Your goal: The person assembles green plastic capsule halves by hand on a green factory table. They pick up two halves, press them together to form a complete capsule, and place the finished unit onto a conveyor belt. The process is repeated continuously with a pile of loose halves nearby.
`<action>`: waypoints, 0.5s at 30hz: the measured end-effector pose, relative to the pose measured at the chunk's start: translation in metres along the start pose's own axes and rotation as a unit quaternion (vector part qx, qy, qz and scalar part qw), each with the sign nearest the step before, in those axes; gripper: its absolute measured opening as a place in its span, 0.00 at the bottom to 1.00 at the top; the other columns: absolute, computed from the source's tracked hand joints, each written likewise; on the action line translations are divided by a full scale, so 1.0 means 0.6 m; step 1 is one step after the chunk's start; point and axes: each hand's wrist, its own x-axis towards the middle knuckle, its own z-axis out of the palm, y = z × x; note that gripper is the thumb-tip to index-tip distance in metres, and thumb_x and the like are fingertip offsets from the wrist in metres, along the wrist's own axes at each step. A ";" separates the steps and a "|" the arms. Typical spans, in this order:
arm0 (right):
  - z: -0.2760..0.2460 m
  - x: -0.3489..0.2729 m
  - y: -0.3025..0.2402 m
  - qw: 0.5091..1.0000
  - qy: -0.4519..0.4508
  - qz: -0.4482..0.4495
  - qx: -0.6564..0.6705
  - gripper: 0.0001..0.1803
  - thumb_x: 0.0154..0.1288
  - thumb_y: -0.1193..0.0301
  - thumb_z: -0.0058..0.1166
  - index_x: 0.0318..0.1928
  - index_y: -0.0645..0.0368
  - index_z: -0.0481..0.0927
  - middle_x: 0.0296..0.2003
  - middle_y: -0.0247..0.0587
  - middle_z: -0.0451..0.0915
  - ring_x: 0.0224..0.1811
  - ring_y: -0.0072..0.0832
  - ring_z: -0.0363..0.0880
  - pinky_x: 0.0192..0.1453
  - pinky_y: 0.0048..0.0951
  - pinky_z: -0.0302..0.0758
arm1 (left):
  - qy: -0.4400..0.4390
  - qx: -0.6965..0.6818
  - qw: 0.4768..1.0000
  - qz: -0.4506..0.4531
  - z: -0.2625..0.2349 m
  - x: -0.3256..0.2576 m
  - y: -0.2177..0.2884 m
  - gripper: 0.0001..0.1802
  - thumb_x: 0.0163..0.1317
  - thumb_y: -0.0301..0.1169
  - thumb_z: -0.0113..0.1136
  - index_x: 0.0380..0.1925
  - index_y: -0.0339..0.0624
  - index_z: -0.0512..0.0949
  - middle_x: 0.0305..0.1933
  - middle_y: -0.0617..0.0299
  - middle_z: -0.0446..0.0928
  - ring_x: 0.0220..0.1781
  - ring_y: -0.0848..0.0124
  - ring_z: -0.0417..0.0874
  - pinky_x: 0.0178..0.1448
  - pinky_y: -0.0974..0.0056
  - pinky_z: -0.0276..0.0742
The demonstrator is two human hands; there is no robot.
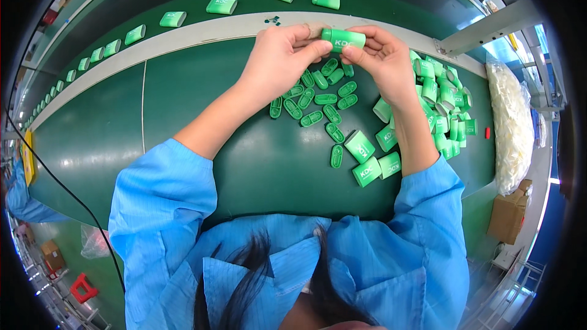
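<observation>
Loose dark hair (247, 263) hangs over a blue cloth jacket (162, 201), nearest to the camera I look through. Farther ahead, I see the left hand (278, 55) pinching the darker left end of a glossy green, flat-oval plastic case (345, 39), while the right hand (388, 61) holds its other end between thumb and fingers. Both grips are narrow, closed on this one case, above the dark green work table (251, 165). I judge that, if the thumbs press unevenly, the case could turn and slip, falling among the small green oval end caps (312, 118). The right forearm (416, 137) passes just beside a heap of hollow green shells (430, 90); a sideways swing might scatter them. Whether the darker end sits straight, I cannot tell, because fingers cover it partly.
</observation>
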 end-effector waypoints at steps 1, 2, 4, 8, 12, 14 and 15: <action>0.000 -0.001 0.003 1.000 0.000 -0.008 -0.004 0.16 0.55 0.80 0.59 0.45 0.68 0.74 0.35 0.42 0.80 0.35 0.23 0.79 0.41 0.22 0.77 | 0.003 0.018 1.000 0.000 -0.001 0.001 0.000 0.17 0.60 0.28 0.59 0.49 0.31 0.75 0.38 0.60 0.81 0.39 0.75 0.81 0.46 0.71 0.78; -0.001 -0.003 0.005 1.000 0.002 -0.012 -0.008 0.16 0.55 0.80 0.60 0.45 0.68 0.74 0.35 0.42 0.80 0.35 0.23 0.80 0.41 0.22 0.78 | -0.001 0.056 0.998 0.013 -0.003 0.002 0.002 0.18 0.60 0.28 0.59 0.49 0.31 0.75 0.36 0.59 0.81 0.38 0.76 0.81 0.44 0.71 0.78; -0.002 -0.001 0.000 1.000 0.005 -0.018 -0.024 0.16 0.54 0.81 0.60 0.45 0.69 0.75 0.36 0.42 0.81 0.34 0.23 0.80 0.41 0.22 0.78 | -0.009 0.131 0.991 0.039 -0.007 0.003 0.006 0.18 0.59 0.29 0.60 0.48 0.30 0.75 0.34 0.57 0.81 0.37 0.77 0.81 0.42 0.70 0.78; 0.002 -0.004 0.001 0.999 0.010 -0.017 -0.044 0.16 0.54 0.80 0.60 0.45 0.68 0.76 0.36 0.42 0.81 0.35 0.22 0.80 0.42 0.21 0.78 | 0.029 0.247 0.964 0.090 0.012 -0.019 0.030 0.20 0.60 0.27 0.56 0.51 0.28 0.71 0.31 0.47 0.80 0.33 0.65 0.83 0.37 0.62 0.78; 0.022 -0.016 -0.001 0.994 0.048 -0.021 -0.096 0.15 0.54 0.80 0.60 0.44 0.68 0.77 0.35 0.43 0.82 0.35 0.21 0.81 0.41 0.19 0.77 | 0.090 0.256 0.950 0.153 0.042 -0.034 -0.001 0.22 0.61 0.24 0.50 0.55 0.28 0.64 0.31 0.42 0.78 0.33 0.47 0.81 0.36 0.55 0.76; 0.032 -0.020 -0.003 0.988 0.076 -0.055 -0.125 0.15 0.54 0.80 0.59 0.44 0.68 0.77 0.35 0.43 0.82 0.36 0.21 0.81 0.41 0.19 0.77 | 0.104 0.250 0.948 0.170 0.044 -0.035 0.000 0.23 0.60 0.23 0.50 0.55 0.27 0.64 0.31 0.42 0.78 0.33 0.48 0.81 0.36 0.55 0.76; 0.036 -0.021 -0.002 0.984 0.088 -0.071 -0.139 0.14 0.54 0.80 0.59 0.44 0.68 0.77 0.35 0.44 0.82 0.36 0.21 0.81 0.41 0.19 0.77 | 0.096 0.258 0.948 0.161 0.045 -0.036 0.002 0.23 0.59 0.23 0.50 0.55 0.27 0.63 0.31 0.42 0.78 0.33 0.48 0.81 0.36 0.55 0.76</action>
